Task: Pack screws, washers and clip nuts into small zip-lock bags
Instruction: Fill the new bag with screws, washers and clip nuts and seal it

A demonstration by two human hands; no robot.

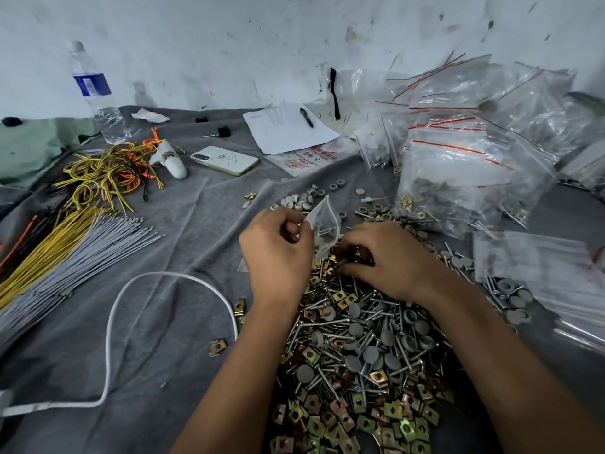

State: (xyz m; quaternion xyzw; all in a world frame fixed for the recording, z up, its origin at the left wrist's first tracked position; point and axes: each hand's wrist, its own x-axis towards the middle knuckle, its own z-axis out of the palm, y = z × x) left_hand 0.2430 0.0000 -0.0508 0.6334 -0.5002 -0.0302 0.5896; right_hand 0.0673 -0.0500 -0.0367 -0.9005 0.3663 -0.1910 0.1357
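Observation:
My left hand pinches the rim of a small clear zip-lock bag, which stands open above the heap with a few pieces inside. My right hand lies on the heap with its fingers curled down into brass clip nuts; what the fingertips hold is hidden. The heap mixes silver screws, grey round caps and washers, and brass clip nuts, spreading from my hands toward me. Loose pale washers lie just beyond the bag.
Filled zip-lock bags pile up at the back right; flat unfilled bags lie at the right. On the grey cloth: a phone, paper with a pen, a water bottle, yellow and grey ties, a white cord.

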